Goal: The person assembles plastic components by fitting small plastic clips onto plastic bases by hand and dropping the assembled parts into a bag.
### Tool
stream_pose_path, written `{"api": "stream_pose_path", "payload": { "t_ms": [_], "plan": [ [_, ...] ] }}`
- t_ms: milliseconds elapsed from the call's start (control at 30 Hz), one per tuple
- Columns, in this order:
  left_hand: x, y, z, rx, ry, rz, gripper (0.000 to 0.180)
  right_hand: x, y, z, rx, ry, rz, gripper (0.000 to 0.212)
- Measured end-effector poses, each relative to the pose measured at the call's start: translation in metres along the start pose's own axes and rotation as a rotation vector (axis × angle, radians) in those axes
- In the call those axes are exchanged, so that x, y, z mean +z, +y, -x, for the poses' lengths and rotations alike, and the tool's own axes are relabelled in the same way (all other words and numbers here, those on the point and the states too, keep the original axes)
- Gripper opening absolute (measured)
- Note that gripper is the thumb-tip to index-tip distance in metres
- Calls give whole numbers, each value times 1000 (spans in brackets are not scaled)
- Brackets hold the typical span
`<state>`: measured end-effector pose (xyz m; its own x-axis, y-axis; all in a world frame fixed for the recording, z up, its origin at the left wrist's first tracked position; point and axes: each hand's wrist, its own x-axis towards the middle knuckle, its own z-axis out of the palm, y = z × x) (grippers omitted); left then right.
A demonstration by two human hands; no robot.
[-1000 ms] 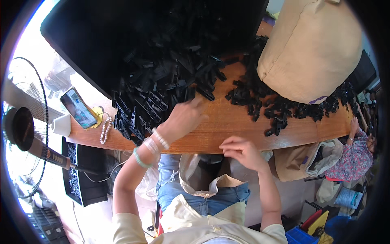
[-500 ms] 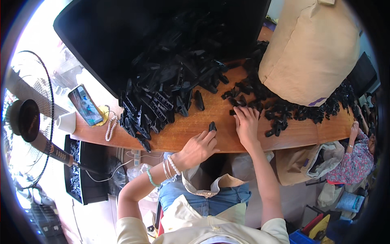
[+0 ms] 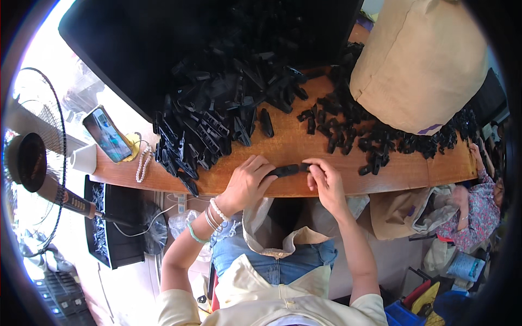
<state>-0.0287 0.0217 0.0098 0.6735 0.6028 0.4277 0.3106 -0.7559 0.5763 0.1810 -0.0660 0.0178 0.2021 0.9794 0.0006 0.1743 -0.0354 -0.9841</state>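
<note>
Close to the front edge of the wooden table (image 3: 234,182), my left hand (image 3: 251,182) grips a long black plastic part (image 3: 284,171) that points to the right. My right hand (image 3: 326,183) pinches a small black plastic piece (image 3: 305,167) against or right beside the long part's right end; whether they are joined I cannot tell. Left of my hands lies a heap of long black parts (image 3: 209,130), spilling from a large black bin (image 3: 109,60). One loose long part (image 3: 266,123) rests apart from it. Small black pieces (image 3: 340,130) are scattered to the right.
A big tan sack (image 3: 418,70) stands among the small pieces. At the left are a phone (image 3: 107,135), a beaded string (image 3: 143,163), a white cup (image 3: 84,159) and a fan (image 3: 35,163). A black crate (image 3: 122,228) sits below. Another person (image 3: 478,209) is at the far right.
My right hand has come left from the small pieces with one in its fingers. The long part in my left hand has swung to lie level, and the two now meet.
</note>
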Motion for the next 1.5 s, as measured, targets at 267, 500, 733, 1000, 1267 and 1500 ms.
{"api": "stream_pose_path", "payload": {
  "t_ms": [267,500,733,1000,1267,1500],
  "plan": [
    [4,-2,-2,65,-35,33,21,-14,7,-9,-261,-90,283,30],
    [4,1,-3,38,-54,114,22,-24,-4,-21,-198,-221,344,33],
    [5,1,-2,32,-69,135,23,-4,12,-2,-404,-25,413,27],
    [-10,-9,-14,35,-320,324,23,-18,-2,7,-232,-454,369,23],
    [12,-18,-66,344,-148,-799,22,-10,6,-83,-344,350,592,17],
    [36,5,-32,452,70,-342,17,9,21,-76,-595,452,1117,12]
  ]
}}
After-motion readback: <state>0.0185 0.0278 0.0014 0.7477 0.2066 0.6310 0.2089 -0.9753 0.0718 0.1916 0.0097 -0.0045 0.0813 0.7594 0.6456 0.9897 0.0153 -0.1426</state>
